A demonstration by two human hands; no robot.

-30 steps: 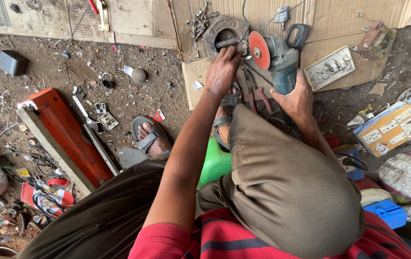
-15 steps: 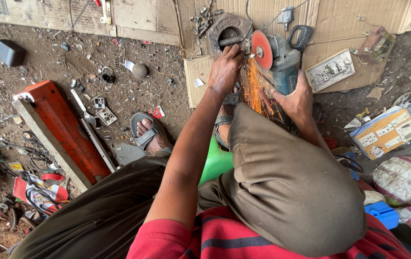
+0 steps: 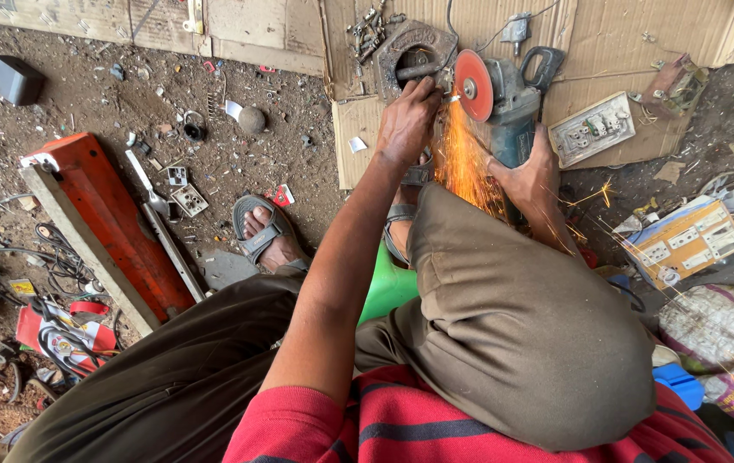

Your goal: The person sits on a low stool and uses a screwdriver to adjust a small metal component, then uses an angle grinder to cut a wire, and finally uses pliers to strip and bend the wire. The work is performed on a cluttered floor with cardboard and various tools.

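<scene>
Sparks (image 3: pixel 468 163) pour from the angle grinder (image 3: pixel 504 107), red disc (image 3: pixel 472 85) biting a small metal piece at the edge of a heavy iron casting (image 3: pixel 414 53) on cardboard (image 3: pixel 633 34). Right hand (image 3: pixel 532 176) wrapped tight round the grinder body; left hand (image 3: pixel 407 120) fingers curled, pinning the piece. Cut looks underway, not through. Sandalled foot (image 3: pixel 266 236) on dirt, orange metal channel (image 3: pixel 105 227) left, switch plate (image 3: pixel 594 129) right

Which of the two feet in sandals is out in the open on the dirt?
The sandalled foot on the bare dirt, beside the long orange metal piece, toes visible. The other foot is mostly hidden under the knee, close to the sparks.
</scene>
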